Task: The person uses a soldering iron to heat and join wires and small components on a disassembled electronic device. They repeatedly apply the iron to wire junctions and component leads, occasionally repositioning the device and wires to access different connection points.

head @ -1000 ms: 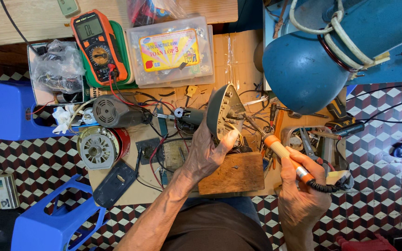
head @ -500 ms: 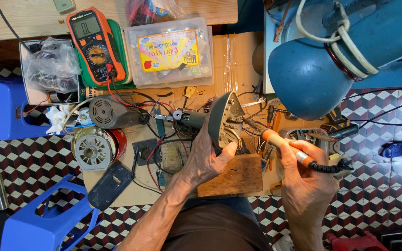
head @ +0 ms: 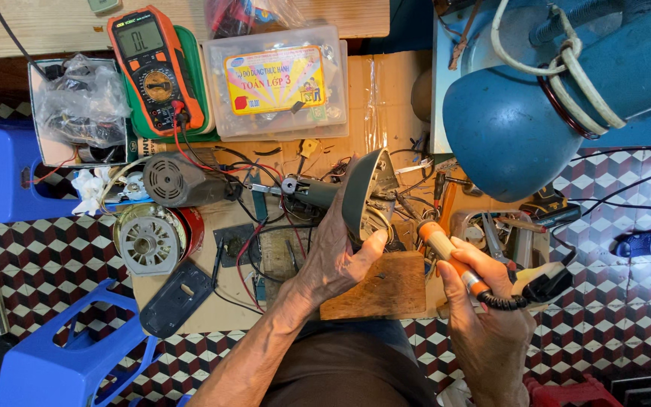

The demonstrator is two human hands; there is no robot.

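My left hand (head: 334, 252) grips a dark grey pointed iron body (head: 363, 192), holding it upright on its edge over a wooden block (head: 386, 290). My right hand (head: 484, 301) holds an orange-handled soldering iron (head: 450, 256), its tip pointing up-left at the open inside of the iron body. A coiled black cord (head: 502, 301) runs from the handle's end. The tip itself is hidden among wires.
An orange multimeter (head: 156, 68) with red and black leads lies at the back, beside a clear plastic parts box (head: 276, 83). Small motors (head: 178, 181) (head: 148, 241), loose wires and pliers (head: 502, 237) crowd the cardboard-covered bench. A blue lamp shade (head: 514, 128) hangs at right; blue stools (head: 62, 354) stand at left.
The view has shifted slightly. My right hand has brought the soldering iron a little closer to the iron body; my left hand keeps its grip.
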